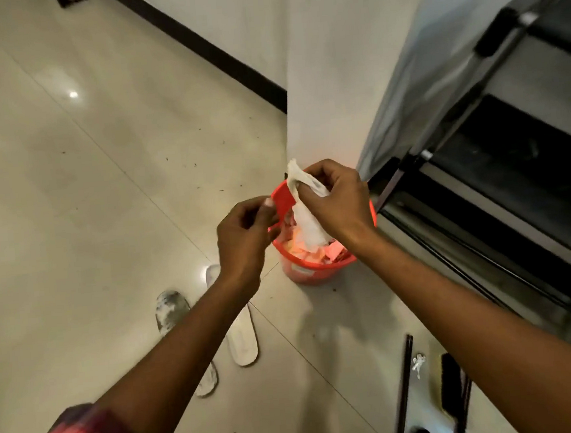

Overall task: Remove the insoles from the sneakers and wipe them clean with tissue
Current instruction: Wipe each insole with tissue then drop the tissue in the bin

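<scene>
Left of the bin (316,272), two insoles (242,342) are lying flat on the floor (71,199), side by side and well apart from both hands; the one further from the bin is looking grey and stained, the nearer one paler. They are likely thin, light and floppy, so taking one by its heel end or along an edge should be working best. Above the bin's left rim, the left hand (244,233) is pinching the red lid (282,199), holding it up. Over the bin's mouth, the right hand (338,205) is gripping a crumpled tissue (306,221) near its top, the rest dangling towards the paper scraps inside. The tissue is soft, nearly weightless and apt to tear, so a light pinch is serving well. The floor is glossy pale tile, speckled with small bits of dirt. Behind the bin a white wall (327,76) corner is rising, and right of the bin a dark rack (512,164) is standing, with a stick (405,384) and brush (451,384) lying before it.
</scene>
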`<action>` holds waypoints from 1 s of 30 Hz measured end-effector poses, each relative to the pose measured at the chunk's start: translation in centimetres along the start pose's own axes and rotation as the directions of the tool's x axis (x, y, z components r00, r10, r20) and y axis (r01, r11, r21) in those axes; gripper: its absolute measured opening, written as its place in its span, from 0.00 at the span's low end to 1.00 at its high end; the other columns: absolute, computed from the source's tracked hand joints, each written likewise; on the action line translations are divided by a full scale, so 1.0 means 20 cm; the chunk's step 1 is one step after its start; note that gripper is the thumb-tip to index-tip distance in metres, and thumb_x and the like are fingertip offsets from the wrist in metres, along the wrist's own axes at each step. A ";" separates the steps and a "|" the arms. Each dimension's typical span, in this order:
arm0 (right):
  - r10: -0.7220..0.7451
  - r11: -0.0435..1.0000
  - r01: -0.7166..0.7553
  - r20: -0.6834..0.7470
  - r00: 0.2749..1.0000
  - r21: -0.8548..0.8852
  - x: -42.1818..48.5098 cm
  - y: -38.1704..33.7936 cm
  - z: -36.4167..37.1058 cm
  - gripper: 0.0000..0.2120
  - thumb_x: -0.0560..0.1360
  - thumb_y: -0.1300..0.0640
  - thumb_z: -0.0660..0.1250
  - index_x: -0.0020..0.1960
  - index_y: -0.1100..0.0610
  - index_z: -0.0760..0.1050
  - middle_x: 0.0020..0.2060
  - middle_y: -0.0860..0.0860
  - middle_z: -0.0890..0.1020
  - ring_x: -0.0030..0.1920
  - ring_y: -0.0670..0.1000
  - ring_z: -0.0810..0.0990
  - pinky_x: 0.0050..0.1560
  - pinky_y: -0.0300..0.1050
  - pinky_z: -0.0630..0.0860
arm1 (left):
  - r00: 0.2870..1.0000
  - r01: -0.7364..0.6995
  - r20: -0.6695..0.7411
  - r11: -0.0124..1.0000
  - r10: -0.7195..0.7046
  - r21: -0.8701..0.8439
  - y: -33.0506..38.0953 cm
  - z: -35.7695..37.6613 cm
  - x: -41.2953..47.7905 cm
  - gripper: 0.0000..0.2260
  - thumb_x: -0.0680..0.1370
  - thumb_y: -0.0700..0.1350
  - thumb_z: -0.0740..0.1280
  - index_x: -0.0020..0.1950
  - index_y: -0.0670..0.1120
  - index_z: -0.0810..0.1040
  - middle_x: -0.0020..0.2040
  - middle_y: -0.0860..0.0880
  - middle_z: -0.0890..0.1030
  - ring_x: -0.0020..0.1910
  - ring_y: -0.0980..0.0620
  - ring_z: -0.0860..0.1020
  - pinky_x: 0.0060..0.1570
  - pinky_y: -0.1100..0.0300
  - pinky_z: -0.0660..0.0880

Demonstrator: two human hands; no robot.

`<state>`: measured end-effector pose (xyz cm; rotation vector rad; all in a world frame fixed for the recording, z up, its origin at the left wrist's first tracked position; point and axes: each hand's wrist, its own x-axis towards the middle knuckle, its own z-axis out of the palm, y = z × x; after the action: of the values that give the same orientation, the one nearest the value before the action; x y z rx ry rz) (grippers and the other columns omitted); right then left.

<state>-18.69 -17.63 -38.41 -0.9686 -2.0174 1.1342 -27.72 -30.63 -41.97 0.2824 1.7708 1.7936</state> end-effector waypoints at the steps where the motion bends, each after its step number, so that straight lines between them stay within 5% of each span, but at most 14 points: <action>1: 0.010 1.000 -0.010 0.002 1.000 0.021 0.00 -0.01 -0.02 0.03 0.72 0.53 0.74 0.46 0.51 0.82 0.38 0.43 0.84 0.39 0.41 0.82 0.41 0.42 0.80 | 0.996 0.005 0.085 0.999 -0.001 -0.049 0.08 0.07 0.00 0.09 0.80 0.46 0.72 0.58 0.44 0.84 0.53 0.44 0.87 0.54 0.46 0.86 0.53 0.50 0.83; 7: 0.104 0.990 -0.100 -0.037 0.994 0.096 0.03 -0.06 -0.17 0.05 0.71 0.51 0.75 0.45 0.50 0.82 0.39 0.44 0.84 0.41 0.44 0.83 0.43 0.50 0.84 | 0.986 0.065 0.157 0.996 -0.055 -0.058 0.24 0.27 0.04 0.09 0.76 0.35 0.74 0.56 0.42 0.84 0.49 0.41 0.86 0.52 0.42 0.86 0.55 0.46 0.83; 15: 0.128 0.989 -0.124 -0.044 0.991 0.082 0.09 0.05 -0.22 0.07 0.72 0.53 0.75 0.47 0.54 0.81 0.41 0.48 0.85 0.42 0.46 0.83 0.38 0.38 0.77 | 0.983 0.008 0.177 0.983 -0.041 0.185 0.23 0.41 0.13 0.08 0.73 0.37 0.75 0.51 0.43 0.85 0.46 0.43 0.87 0.46 0.44 0.87 0.49 0.46 0.85; 22: 0.242 0.871 -0.206 0.025 0.970 -0.446 0.12 0.30 -0.19 0.24 0.70 0.46 0.75 0.61 0.55 0.75 0.46 0.50 0.83 0.48 0.51 0.80 0.43 0.43 0.73 | 0.997 0.072 0.000 0.907 -0.079 0.415 0.12 0.35 0.26 0.12 0.69 0.41 0.78 0.52 0.44 0.86 0.50 0.45 0.86 0.49 0.43 0.85 0.55 0.48 0.83; 30: 0.065 0.897 -0.028 0.070 0.995 -0.440 0.10 0.26 -0.11 0.05 0.72 0.60 0.73 0.48 0.54 0.84 0.44 0.48 0.86 0.43 0.46 0.83 0.48 0.44 0.82 | 1.000 0.014 0.019 0.911 -0.024 0.413 0.09 0.20 0.29 0.05 0.72 0.43 0.78 0.45 0.49 0.85 0.47 0.44 0.87 0.47 0.43 0.85 0.54 0.45 0.83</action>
<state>-16.48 -13.08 -41.75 -1.2090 -2.3893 0.7600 -30.68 -23.91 -41.36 0.4505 2.1183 1.3786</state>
